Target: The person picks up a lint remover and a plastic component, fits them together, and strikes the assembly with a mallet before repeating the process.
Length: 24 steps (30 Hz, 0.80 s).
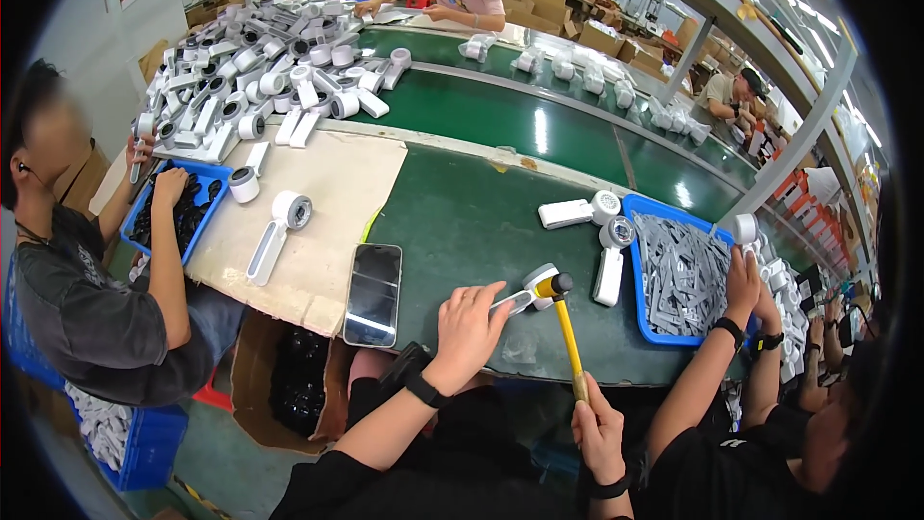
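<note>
Left hand (467, 335) fingers are pinching the white device's (523, 300) handle on the green worktop (452, 217); right hand (601, 435) fingers are gripping the yellow mallet (571, 342). Device is looking mid-step; far heap (279, 67) is probably waiting.

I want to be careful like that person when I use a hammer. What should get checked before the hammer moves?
1. Hammer held: ok. The right hand is closed around the lower part of its handle.
2. Gadget held firmly: cannot tell. The left hand is at its slim end, but how tight the hold is doesn't show.
3. Left hand away from the hammer's head: ok. It is off to the left.
4. Hammer lifted off the gadget: cannot tell. They overlap in this view.
5. Phone apart from the gadget: ok. It lies farther left on the table.
</note>
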### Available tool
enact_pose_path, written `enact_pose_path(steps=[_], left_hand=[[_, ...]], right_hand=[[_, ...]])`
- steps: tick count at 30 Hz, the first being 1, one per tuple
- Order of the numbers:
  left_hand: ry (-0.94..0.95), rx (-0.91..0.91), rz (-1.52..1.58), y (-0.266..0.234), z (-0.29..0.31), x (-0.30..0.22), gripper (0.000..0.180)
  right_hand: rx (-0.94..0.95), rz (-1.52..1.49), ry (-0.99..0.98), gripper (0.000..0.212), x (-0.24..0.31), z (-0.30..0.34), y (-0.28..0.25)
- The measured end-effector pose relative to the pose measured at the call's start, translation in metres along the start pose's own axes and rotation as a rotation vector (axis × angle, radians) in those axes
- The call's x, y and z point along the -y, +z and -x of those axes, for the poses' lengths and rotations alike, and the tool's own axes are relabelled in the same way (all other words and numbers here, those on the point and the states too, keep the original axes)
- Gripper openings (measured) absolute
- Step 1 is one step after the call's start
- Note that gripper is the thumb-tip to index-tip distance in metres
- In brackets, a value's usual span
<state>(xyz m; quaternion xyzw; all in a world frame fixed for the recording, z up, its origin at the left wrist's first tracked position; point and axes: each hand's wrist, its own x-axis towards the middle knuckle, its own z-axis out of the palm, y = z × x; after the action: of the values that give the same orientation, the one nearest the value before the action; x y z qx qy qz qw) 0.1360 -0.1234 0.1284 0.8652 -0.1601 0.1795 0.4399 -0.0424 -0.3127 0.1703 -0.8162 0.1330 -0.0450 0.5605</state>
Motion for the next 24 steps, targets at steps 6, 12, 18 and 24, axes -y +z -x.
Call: enact_pose_path(steps=[6,12,18,24], left_hand=[[-0.135,0.077,0.132,0.018,-0.006,0.005,0.017],[-0.137,0.069,0.120,0.016,-0.007,0.001,0.016],[-0.132,0.079,0.086,0.017,-0.007,0.004,0.015],[-0.112,0.036,0.096,0.022,-0.006,0.010,0.014]], right_hand=[[0.035,-0.026,0.042,0.048,-0.007,-0.006,0.000],[-0.024,0.045,-0.069,0.047,-0.010,-0.010,-0.002],[-0.011,0.179,-0.231,0.050,-0.016,-0.014,-0.005],[0.038,0.259,-0.215,0.046,-0.005,-0.022,-0.005]])
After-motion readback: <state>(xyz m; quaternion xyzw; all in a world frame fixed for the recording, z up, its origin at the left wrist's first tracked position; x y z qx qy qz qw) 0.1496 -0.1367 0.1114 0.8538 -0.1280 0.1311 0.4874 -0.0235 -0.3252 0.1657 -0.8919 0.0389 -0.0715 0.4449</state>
